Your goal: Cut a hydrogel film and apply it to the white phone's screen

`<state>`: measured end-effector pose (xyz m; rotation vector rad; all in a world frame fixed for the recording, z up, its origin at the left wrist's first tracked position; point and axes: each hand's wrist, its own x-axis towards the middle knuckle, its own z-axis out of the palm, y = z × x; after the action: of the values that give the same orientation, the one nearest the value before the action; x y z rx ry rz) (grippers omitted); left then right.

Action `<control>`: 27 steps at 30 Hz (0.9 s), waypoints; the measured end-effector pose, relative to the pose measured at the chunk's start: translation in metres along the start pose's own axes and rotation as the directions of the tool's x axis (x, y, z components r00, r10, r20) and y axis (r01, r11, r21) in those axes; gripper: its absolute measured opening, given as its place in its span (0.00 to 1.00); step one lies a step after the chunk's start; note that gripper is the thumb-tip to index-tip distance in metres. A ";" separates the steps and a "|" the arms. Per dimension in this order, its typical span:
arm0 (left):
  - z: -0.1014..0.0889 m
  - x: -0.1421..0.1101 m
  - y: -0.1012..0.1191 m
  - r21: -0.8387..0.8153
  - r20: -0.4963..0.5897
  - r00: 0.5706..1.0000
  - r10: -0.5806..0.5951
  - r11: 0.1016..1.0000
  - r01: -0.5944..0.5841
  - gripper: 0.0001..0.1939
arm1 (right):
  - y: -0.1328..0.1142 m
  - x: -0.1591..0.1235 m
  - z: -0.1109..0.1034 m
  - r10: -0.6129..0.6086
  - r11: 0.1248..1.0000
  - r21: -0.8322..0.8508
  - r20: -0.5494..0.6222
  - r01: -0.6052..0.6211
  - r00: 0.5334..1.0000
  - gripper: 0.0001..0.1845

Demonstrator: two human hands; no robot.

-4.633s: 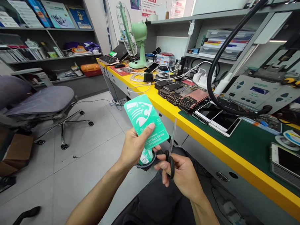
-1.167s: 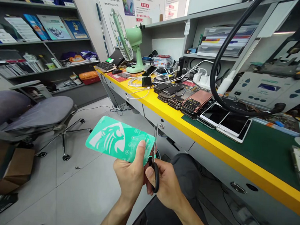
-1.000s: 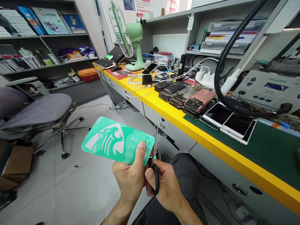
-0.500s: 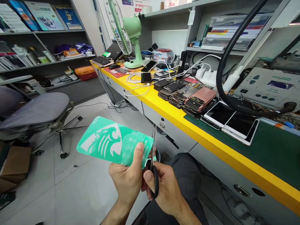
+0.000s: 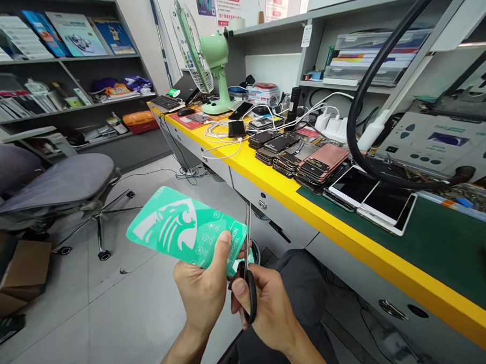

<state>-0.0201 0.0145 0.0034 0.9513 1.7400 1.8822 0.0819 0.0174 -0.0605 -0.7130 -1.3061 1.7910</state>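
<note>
Two bare hands work in the air above the grey tile floor (image 5: 140,322), just left of the yellow-edged workbench (image 5: 345,237): the left hand (image 5: 200,293) grips a flat, glossy mint-green plastic packet (image 5: 180,227) between thumb and fingers, and the right hand (image 5: 267,312) has closed fingers through the loops of black-handled steel scissors (image 5: 249,295). The thin blades stand upright at the packet's short end, approx. at its edge; how much is cut I can't tell, but the main part looks intact.

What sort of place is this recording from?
Probably a phone repair shop: stacked smartphones on a yellow-edged bench, a grey button-panel machine, and a green screen-film packet held in the left hand, with scissors in the right hand.
</note>
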 end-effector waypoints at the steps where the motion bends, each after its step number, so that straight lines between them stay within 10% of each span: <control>1: 0.000 0.000 0.000 -0.002 0.003 1.000 0.000 1.000 0.000 0.19 | 0.000 0.000 0.000 -0.001 1.000 -0.009 -0.001 0.001 1.000 0.29; 27: -0.008 0.014 -0.007 -0.147 0.129 0.987 -0.100 0.982 0.118 0.12 | -0.004 -0.003 -0.006 0.074 0.996 -0.058 0.008 -0.074 0.997 0.30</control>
<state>-0.0365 0.0192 -0.0009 0.8747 1.5211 1.8192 0.0893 0.0188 -0.0588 -0.7947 -1.3587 1.8237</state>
